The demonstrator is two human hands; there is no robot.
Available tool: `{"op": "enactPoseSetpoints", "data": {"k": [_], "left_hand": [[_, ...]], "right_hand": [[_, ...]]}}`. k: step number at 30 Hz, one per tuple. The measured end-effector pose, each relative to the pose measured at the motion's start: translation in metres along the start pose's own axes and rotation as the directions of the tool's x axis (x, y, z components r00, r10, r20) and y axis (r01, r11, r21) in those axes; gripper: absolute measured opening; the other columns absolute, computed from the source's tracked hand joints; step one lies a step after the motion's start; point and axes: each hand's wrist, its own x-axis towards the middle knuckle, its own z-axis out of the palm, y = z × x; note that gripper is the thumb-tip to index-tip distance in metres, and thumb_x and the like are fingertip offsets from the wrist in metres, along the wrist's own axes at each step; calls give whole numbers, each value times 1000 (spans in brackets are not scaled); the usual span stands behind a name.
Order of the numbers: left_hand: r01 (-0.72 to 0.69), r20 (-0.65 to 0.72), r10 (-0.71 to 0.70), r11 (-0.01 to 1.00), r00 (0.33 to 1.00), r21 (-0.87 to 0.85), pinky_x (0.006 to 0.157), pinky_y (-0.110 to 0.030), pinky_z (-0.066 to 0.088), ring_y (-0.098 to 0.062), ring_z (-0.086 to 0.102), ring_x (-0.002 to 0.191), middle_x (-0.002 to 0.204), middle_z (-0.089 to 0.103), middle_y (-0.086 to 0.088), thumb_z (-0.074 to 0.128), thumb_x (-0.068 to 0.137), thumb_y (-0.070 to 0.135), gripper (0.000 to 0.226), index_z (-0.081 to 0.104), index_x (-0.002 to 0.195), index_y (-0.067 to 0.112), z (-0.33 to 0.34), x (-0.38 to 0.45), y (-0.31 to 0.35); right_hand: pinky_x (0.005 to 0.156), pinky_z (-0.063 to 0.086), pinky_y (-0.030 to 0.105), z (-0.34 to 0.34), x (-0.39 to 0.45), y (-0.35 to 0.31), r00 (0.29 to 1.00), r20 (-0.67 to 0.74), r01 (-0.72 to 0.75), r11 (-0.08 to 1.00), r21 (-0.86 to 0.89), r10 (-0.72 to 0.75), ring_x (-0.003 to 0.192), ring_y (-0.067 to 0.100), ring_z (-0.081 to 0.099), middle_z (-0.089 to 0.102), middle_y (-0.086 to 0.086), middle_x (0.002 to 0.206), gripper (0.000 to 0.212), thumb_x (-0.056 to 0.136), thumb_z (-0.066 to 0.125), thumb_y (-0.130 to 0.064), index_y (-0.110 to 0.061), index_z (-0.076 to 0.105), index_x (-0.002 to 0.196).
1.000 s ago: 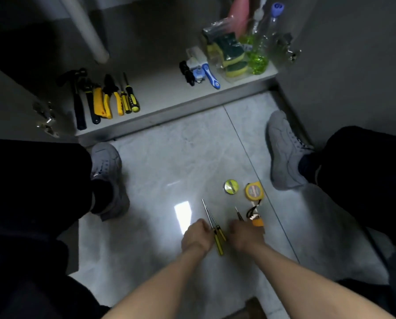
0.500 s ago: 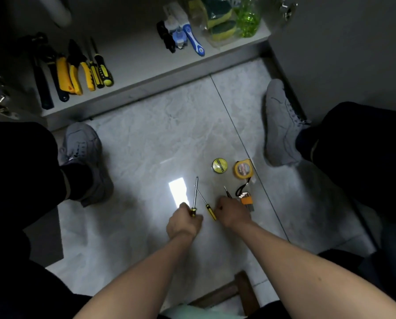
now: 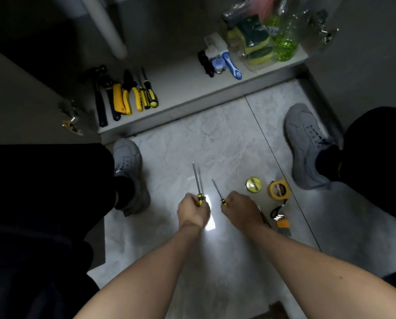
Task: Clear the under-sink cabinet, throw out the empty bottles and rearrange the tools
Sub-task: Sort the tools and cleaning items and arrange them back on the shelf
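the handle of a long screwdriver (image 3: pixel 196 180) is gripped in the left hand (image 3: pixel 192 212), fingers curled tight round the yellow-and-black grip, shaft pointing far toward the cabinet. a shorter, thinner screwdriver (image 3: pixel 217 191) is gripped the same way in the right hand (image 3: pixel 240 211), its shaft angled slightly left. both tools are held just above the tiled floor (image 3: pixel 215 139), between the two grey shoes.

on the floor just right of the right hand, a round yellow tin (image 3: pixel 253 184), a yellow tape measure (image 3: pixel 278 189) and a set of hex keys (image 3: pixel 281 221) are left lying close together. what looks like another thin tool is partly hidden under the right wrist; what it is cannot be told.

on the cabinet shelf (image 3: pixel 180 88), a row of tools (image 3: pixel 125 95) is already laid out at the left, handles near the edge: a hammer, pliers and screwdrivers side by side. at the far right, sponges in a bag (image 3: pixel 254 40) and a clear bottle of green liquid (image 3: pixel 284 40) are grouped.

the step in hand is judged to be carrying the two screwdrivers to that row. it would be done well if they were set down parallel to the ones there, just to the right, tips pointing inward, without the laid-out tools being knocked.
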Motion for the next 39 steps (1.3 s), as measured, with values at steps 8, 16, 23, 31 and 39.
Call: {"op": "enactPoseSetpoints", "data": {"k": [8, 16, 23, 31, 39], "left_hand": [[-308, -168, 316, 949, 934, 72, 73, -25, 43, -25, 63, 87, 81, 63, 0, 71, 85, 24, 16, 56, 82, 21, -103, 116, 139], [-285, -228, 352, 917, 908, 279, 85, -29, 50, -27, 63, 109, 114, 67, -10, 78, 81, 30, 33, 67, 107, 13, -161, 225, 244], [-271, -137, 377, 833, 916, 482, 74, -29, 47, -31, 63, 110, 115, 67, -12, 77, 79, 24, 34, 67, 108, 8, -156, 252, 248], [-292, -143, 444, 766, 885, 573, 73, -33, 50, -33, 63, 108, 111, 68, -12, 74, 79, 26, 29, 71, 105, 14, -158, 258, 244], [-278, -177, 450, 767, 875, 578, 73, -32, 45, -33, 62, 111, 117, 66, -10, 73, 82, 30, 35, 68, 114, 19, -156, 255, 238]], "right_hand": [[75, 50, 28, -56, 104, -136, 956, -278, 169, 946, 278, -89, 90, 24, 68, 60, -15, 67, 17, 79, 69, -44, -29, 61, 82], [88, 55, 34, -132, 227, -243, 933, -325, 237, 943, 233, -154, 94, 24, 68, 73, 3, 94, 28, 82, 75, -37, -26, 54, 67], [85, 60, 40, -122, 264, -263, 959, -251, 185, 964, 191, -135, 88, 26, 72, 74, 6, 93, 17, 81, 79, -31, -21, 66, 80], [86, 54, 27, -110, 266, -256, 951, -276, 190, 968, 166, -139, 93, 17, 68, 73, -3, 95, 13, 79, 77, -33, -23, 70, 83], [86, 53, 29, -99, 261, -252, 946, -285, 204, 966, 161, -152, 94, 18, 66, 71, -5, 96, 16, 78, 77, -38, -25, 69, 84]]}}
